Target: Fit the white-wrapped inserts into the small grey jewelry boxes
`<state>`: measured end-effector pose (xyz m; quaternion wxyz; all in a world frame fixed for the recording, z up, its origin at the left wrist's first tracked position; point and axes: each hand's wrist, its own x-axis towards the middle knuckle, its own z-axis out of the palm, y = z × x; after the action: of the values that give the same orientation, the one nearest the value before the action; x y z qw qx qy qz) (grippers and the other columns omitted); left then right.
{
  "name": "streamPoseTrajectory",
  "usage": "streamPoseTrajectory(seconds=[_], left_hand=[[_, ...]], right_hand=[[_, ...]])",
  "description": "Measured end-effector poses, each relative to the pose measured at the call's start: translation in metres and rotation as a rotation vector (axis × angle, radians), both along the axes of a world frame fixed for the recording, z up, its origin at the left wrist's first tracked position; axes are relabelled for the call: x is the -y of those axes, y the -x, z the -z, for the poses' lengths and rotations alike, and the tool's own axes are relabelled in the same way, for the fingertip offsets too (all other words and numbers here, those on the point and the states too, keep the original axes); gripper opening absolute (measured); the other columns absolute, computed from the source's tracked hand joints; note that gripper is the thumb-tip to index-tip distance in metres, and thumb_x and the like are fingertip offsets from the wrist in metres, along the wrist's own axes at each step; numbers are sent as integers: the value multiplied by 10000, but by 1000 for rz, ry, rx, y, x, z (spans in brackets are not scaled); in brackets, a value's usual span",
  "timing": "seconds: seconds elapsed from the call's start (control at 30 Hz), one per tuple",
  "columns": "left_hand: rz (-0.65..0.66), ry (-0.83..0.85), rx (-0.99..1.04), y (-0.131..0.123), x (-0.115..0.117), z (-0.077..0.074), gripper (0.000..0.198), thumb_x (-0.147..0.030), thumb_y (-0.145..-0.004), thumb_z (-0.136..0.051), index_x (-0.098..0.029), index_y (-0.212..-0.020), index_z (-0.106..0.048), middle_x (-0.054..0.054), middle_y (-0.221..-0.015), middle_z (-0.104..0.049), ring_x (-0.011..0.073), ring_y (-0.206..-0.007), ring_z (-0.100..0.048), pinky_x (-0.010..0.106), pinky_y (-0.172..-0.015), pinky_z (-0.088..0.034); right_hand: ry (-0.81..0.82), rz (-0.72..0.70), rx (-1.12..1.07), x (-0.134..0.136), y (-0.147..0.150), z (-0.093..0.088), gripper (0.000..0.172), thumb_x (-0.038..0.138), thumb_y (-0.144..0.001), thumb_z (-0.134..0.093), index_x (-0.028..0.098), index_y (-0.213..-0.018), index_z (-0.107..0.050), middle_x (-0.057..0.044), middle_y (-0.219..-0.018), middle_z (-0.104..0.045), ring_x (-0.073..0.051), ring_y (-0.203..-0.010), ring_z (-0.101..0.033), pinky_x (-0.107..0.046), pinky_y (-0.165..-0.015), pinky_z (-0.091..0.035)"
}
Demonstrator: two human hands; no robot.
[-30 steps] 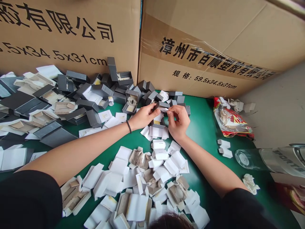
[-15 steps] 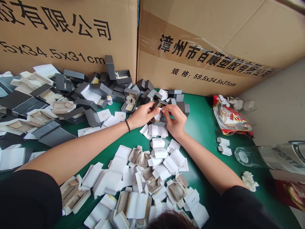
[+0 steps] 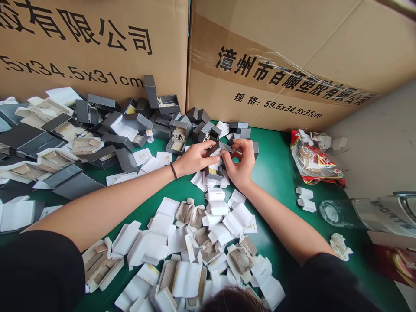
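A small black hinged box [image 3: 215, 172] with a pale inside is held between my hands over the green table [image 3: 269, 173]. My left hand [image 3: 196, 157] grips it from the left, thumb in front and fingers behind the raised lid. On the other side my right hand [image 3: 239, 161] has its thumb against the box's edge and its fingers curled; whether they pinch anything small is hidden. Folded white card inserts [image 3: 216, 195] lie just below the box. Another open black box [image 3: 178, 138] with a pale lining stands left of my hands.
Black boxes [image 3: 117, 143] and opened card are heaped at the left. White and grey card inserts [image 3: 186, 277] cover the front. Large cartons [image 3: 276, 39] wall the back. A red snack bag [image 3: 316, 160] and a clear bottle [image 3: 344, 212] lie at the right.
The box has tilted in my hands, so its lid's dark outer face shows more. My right fingers have lifted and curled away from the lid's edge, while the thumb stays near.
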<state>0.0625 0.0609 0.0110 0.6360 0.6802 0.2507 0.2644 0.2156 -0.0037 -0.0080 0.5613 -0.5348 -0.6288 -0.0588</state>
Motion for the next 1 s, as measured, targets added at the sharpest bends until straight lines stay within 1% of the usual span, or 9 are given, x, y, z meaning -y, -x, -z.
streamPoseTrajectory(seconds=[0.23, 0.33, 0.43, 0.53, 0.63, 0.73, 0.8, 0.87, 1.0], left_hand=[[2, -125, -33, -1, -2, 0, 314, -400, -807, -603, -143, -756, -430, -34, -693, -328, 34, -636, -306, 168, -583, -283], [-51, -198, -89, -2, -4, 3, 366, -453, -832, -576, -147, -723, -407, -37, -657, -308, 39, -611, -278, 186, -570, -256], [-63, -186, -96, -3, -4, 6, 357, -468, -836, -569, -142, -753, -449, -35, -663, -344, 41, -614, -303, 187, -582, -276], [-80, -81, 1, -3, -4, 6, 379, -497, -813, -596, -127, -838, -520, -8, -763, -493, 55, -706, -428, 175, -668, -368], [-113, 114, 187, -3, -4, 3, 446, -525, -766, -649, -124, -942, -562, 17, -894, -599, 77, -811, -531, 178, -753, -439], [-165, 361, 286, -2, -4, -1, 462, -525, -722, -691, -144, -937, -543, -1, -777, -621, 96, -705, -586, 207, -670, -473], [-219, 471, 328, -2, -6, -2, 420, -501, -726, -688, -146, -882, -527, -2, -694, -619, 108, -637, -600, 218, -621, -475], [-261, 516, 377, -1, -8, -2, 376, -471, -735, -679, -137, -811, -523, 3, -651, -619, 102, -603, -598, 212, -598, -469], [-191, 525, 400, 0, -11, 0, 413, -517, -757, -612, -109, -723, -561, 46, -621, -637, 115, -560, -600, 227, -568, -466]], right_hand=[[-87, 3, 169, 0, -1, -3, 118, 159, -827, -591, 193, -936, -560, -21, -854, -488, -51, -697, -474, -174, -558, -466], [-87, -36, 164, -1, -1, -3, 118, 133, -831, -577, 186, -936, -564, -29, -880, -522, -60, -755, -522, -171, -575, -476], [-67, -70, 148, -2, 0, -4, 123, 131, -841, -560, 179, -953, -562, -41, -911, -571, -77, -829, -565, -167, -592, -490], [-10, -145, 114, 0, 2, -4, 206, 167, -862, -542, 183, -1067, -552, -61, -1011, -593, -78, -838, -583, -166, -606, -518], [45, -189, 18, 4, 4, -2, 301, 199, -881, -523, 197, -1179, -484, -71, -1093, -571, -54, -770, -588, -166, -605, -529], [87, -174, -46, 7, 4, 1, 208, 230, -901, -497, 193, -1103, -468, -54, -1032, -577, -54, -759, -601, -175, -612, -518], [150, -196, 53, 7, 4, 2, 142, 270, -905, -497, 182, -1016, -503, -49, -971, -599, -79, -808, -599, -207, -671, -519], [231, -243, 226, 6, 3, 3, 163, 322, -893, -522, 176, -960, -548, -52, -939, -623, -113, -878, -579, -253, -755, -512], [355, -347, 420, 3, 2, 4, 227, 393, -888, -537, 184, -903, -626, -43, -911, -655, -141, -907, -537, -294, -819, -474]])
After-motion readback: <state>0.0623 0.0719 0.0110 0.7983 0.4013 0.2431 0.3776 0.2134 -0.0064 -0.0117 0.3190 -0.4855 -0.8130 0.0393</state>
